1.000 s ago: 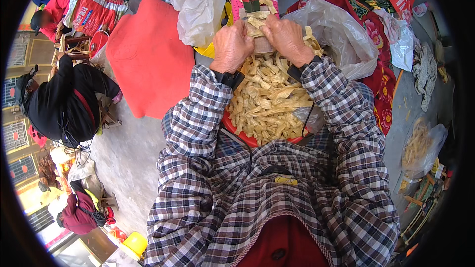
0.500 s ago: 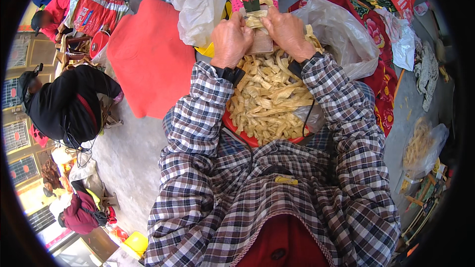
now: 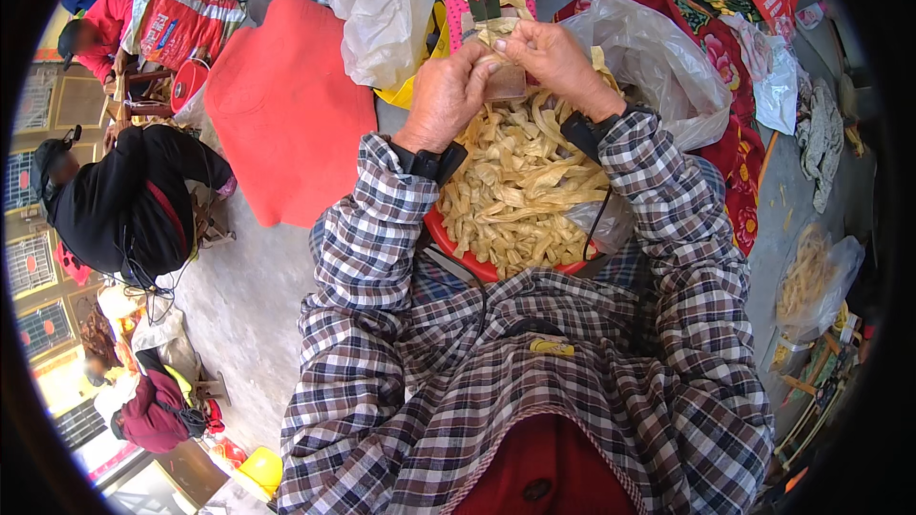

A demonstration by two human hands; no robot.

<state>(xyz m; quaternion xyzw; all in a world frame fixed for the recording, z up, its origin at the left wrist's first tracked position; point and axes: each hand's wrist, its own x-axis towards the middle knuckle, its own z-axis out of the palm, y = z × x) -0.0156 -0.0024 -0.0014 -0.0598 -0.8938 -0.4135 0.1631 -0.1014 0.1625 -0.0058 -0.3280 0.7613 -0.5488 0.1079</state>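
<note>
Head view: at ten o'clock, one broad red sheet (image 3: 286, 119); at twelve, left hand (image 3: 442, 100) and right hand (image 3: 561, 59) both pinch one pale-yellow strip (image 3: 494, 30) beyond one round red basin (image 3: 487, 274) of countless more; at two, one translucent plastic bag (image 3: 658, 72).

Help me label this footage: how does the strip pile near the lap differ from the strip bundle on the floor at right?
The strip pile sits in a red basin, while the strip bundle lies in or against a clear bag. The strip pile covers more of the picture than the strip bundle. The strip pile shows broad, folded pieces; the strip bundle looks finer, though blurred. Both are jumbled and yellowish.
</note>
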